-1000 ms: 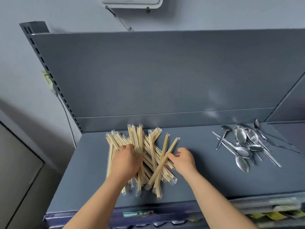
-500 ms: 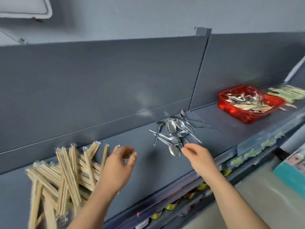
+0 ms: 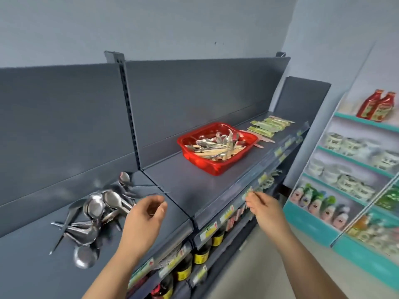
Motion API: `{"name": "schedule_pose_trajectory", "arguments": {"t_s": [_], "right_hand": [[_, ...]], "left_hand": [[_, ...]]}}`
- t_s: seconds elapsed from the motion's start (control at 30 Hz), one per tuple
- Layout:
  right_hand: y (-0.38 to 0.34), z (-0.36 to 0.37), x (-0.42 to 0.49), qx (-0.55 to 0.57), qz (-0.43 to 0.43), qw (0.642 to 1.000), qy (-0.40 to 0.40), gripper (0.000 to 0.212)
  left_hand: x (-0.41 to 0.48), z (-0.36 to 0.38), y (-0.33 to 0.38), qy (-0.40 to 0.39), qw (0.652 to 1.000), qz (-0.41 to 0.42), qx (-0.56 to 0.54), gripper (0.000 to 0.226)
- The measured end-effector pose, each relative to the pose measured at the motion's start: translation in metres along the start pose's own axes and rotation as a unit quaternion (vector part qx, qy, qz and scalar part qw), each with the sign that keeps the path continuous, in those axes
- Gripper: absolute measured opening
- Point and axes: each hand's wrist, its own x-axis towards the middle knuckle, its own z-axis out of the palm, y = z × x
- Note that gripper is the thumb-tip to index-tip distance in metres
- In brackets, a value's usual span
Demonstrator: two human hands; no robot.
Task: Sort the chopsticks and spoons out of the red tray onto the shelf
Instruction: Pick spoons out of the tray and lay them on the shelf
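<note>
1. Farther along the shelf [image 3: 190, 186], past both hands, the red tray [image 3: 218, 167] stands in the right-hand bay. A mixed heap of chopsticks and spoons [image 3: 216, 147] lies in it.
2. Over the near end of the left bay hovers the left hand [image 3: 144, 219], fingers loosely curled and holding nothing, just beside the pile of sorted spoons [image 3: 97, 214].
3. At the front price rail [image 3: 228, 214] the right hand [image 3: 265, 210] hangs relaxed, with nothing visible in it, though it is blurred.
4. The tray lies ahead and to the right of the left hand, and ahead and slightly left of the right hand. I judge the right hand nearer and so better placed to reach in first.
5. Most pieces in the tray lie lengthwise along the shelf, so a grasp from the front would cross their long axis.
6. Beyond the tray lie green packets [image 3: 267, 126], out of the way of the reach.
</note>
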Motion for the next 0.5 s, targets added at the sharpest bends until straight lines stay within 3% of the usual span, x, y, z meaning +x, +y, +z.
{"name": "schedule_pose_trajectory", "arguments": {"t_s": [0.07, 0.2, 0.5], "right_hand": [[0.013, -0.023, 0.027, 0.000, 0.010, 1.000, 0.014, 0.033], [0.025, -0.054, 0.081, 0.016, 0.020, 0.999, 0.034, 0.018], [0.012, -0.070, 0.231, 0.019, -0.005, 1.000, 0.006, 0.025]], "left_hand": [[0.017, 0.030, 0.013, -0.007, 1.000, 0.003, -0.002, 0.011], [0.061, 0.077, 0.031, -0.016, 1.000, 0.007, 0.009, 0.009], [0.192, 0.159, 0.051, -0.019, 0.999, 0.024, 0.021, 0.008]]}}
